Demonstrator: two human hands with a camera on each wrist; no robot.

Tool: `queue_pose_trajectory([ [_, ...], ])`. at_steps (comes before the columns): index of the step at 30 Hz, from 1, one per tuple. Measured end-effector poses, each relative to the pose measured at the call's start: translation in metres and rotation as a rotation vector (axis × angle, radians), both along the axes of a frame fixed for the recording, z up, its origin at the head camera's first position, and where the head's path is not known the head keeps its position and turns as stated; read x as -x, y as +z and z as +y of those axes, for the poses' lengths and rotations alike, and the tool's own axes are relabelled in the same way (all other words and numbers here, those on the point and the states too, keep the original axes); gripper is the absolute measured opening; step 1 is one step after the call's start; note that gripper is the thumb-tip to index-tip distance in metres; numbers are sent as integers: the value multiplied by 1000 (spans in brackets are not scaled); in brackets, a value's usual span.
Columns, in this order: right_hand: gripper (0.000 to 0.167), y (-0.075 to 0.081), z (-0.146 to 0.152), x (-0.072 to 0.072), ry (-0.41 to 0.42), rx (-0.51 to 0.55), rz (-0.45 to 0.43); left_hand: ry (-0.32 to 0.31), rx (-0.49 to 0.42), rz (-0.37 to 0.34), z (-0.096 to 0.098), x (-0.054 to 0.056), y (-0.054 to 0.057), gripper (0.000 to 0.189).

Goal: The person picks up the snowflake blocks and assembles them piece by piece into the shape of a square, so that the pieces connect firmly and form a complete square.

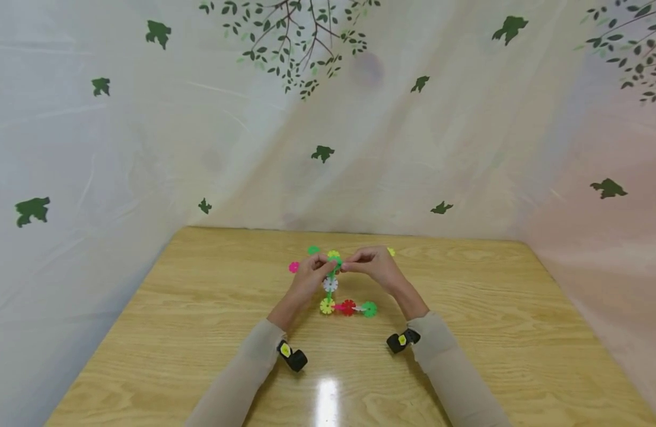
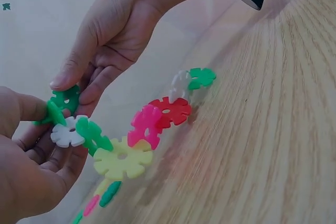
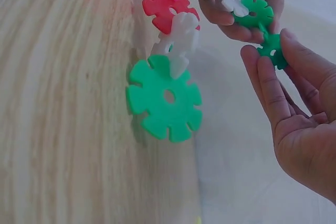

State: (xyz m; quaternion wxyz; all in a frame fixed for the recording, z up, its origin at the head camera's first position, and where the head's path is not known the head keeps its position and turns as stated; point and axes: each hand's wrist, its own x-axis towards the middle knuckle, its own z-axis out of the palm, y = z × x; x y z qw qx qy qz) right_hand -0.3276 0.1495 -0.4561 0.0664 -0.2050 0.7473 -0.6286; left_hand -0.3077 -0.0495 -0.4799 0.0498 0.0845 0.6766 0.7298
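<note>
A chain of slotted plastic flower discs bends in an L on the table. Its near row runs from a yellow disc [image 1: 327,306] through pink and red [image 1: 348,307] and a white one to a green end disc [image 3: 164,98]. From the yellow disc, a green piece and a white disc [image 1: 330,284] lead up to my left hand [image 1: 308,277], which grips a green disc [image 3: 254,13] at the chain's upper end. With thumb and fingertips my right hand [image 1: 378,270] pinches another green disc [image 3: 273,51], its edge meeting the held one.
Loose discs lie behind the hands: pink [image 1: 294,267], green [image 1: 314,250] and yellow [image 1: 334,254], plus a yellow one [image 1: 391,252] past the right hand. A fabric backdrop [image 1: 371,178] with leaf prints hangs behind the wooden table [image 1: 200,332].
</note>
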Motion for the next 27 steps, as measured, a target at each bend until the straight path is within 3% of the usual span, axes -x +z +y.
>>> queue_pose_trajectory([
  [8, 21, -1, 0, 3, -24, -69, -20, -35, -34, -82, -2, 4, -3, 18],
  [16, 23, -1, 4, 3, 28, -94, -8, -64, -1, -143, -3, 4, -5, 25],
  [22, 25, 4, 6, 2, 55, -129, 31, -88, 27, -119, -1, 4, -8, 33],
  [27, 27, 15, 12, 4, 10, -181, 50, -70, 5, -116, 1, 4, -9, 38],
])
